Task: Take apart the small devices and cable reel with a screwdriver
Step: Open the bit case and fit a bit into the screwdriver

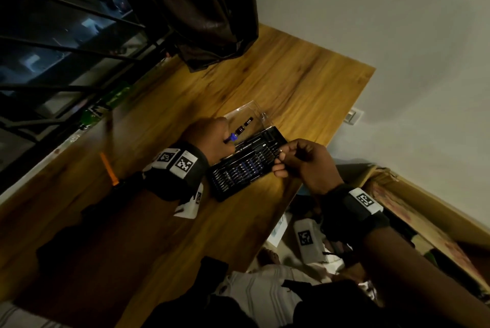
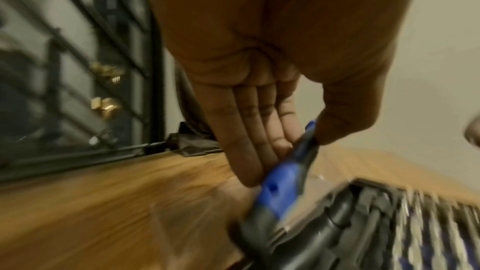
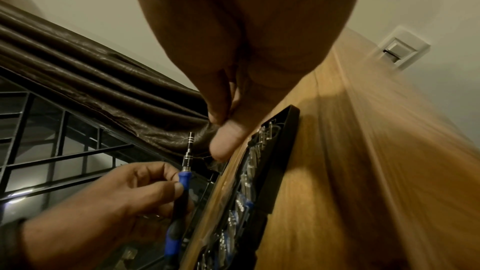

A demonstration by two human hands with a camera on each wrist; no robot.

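Fingers of the right hand [image 1: 305, 166] are curled together over the near end of the bit case [image 1: 248, 162], thumb and forefinger pinched tip to tip; whether a bit sits between them cannot be told from any view. In the right wrist view that pinch hangs just above the case's far rows of bits.

Beside it, the left hand [image 1: 212, 139] grips the screwdriver [image 3: 182, 188] with thumb and fingers wrapped round the blue and black handle. The grip sits on the handle's upper part, so the blue collar and the metal bit holder stick out beyond the fingertips, while the rest of the handle runs back under the palm. In the head view the tool's long axis lies roughly along the case's long side, with the metal end pointing away from the person toward the clear lid [image 1: 246, 115]. In the right wrist view the same end points up, with nothing seen in its socket.

The case lies open on the wooden table [image 1: 305, 83], rows of small bits in a black tray, the lid folded back on the far side. Black wrist bands carry square black-and-white code tags; no readable words show. An orange stick [image 1: 108, 168] lies on the table left of the hands. Farther off, a dark curtain [image 1: 201, 9] hangs over the table's far edge beside a barred window [image 1: 53, 36].
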